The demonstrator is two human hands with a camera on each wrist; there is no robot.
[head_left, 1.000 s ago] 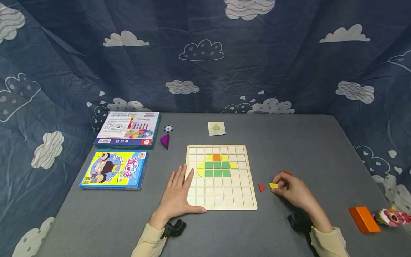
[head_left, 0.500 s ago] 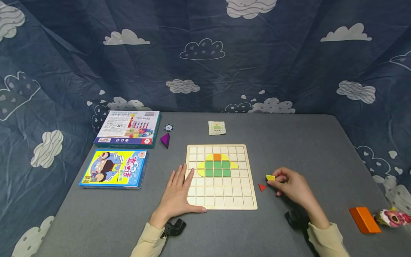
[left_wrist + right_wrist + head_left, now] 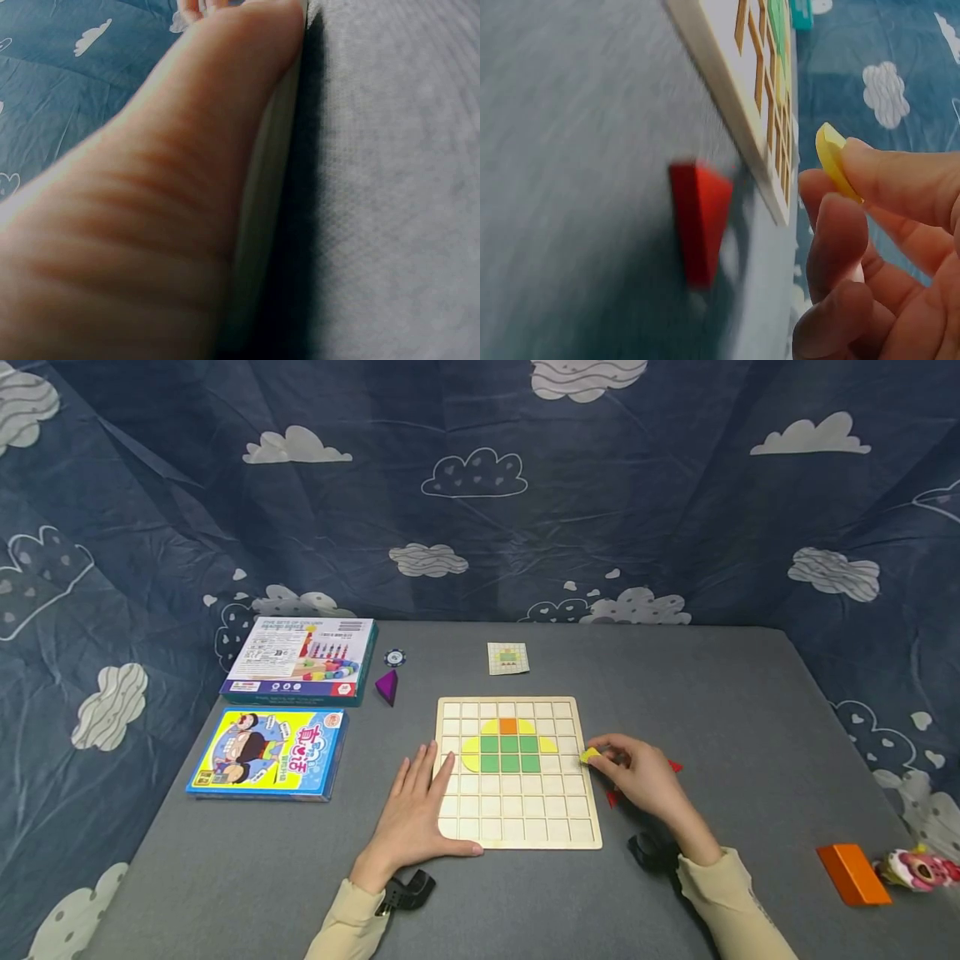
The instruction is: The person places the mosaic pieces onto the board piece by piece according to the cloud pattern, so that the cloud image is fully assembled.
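Note:
My right hand (image 3: 643, 779) pinches a small yellow tile (image 3: 829, 154) with a curved edge between thumb and fingertips, raised at the right edge of the wooden grid board (image 3: 517, 810). My left hand (image 3: 411, 827) lies with straight fingers along the board's left side, its thumb at the front edge. On the board sit several green square tiles (image 3: 509, 763), an orange square tile (image 3: 507, 727) and several yellow curved tiles (image 3: 471, 753). A red triangular piece (image 3: 701, 217) lies below the right hand, partly covered in the head view; another red piece (image 3: 676, 767) shows behind that hand.
Behind the board lies a small pattern card (image 3: 507, 658). Two boxes, one white and teal (image 3: 300, 656) and one blue and yellow (image 3: 266, 752), lie at left beside a purple pyramid (image 3: 387, 687) and a round chip (image 3: 394, 657). An orange block (image 3: 853, 874) and a figurine (image 3: 917, 868) stand at right.
My right hand has lifted the yellow tile from the table and carried it left and away from me to the board's right edge. The left hand has stayed in place.

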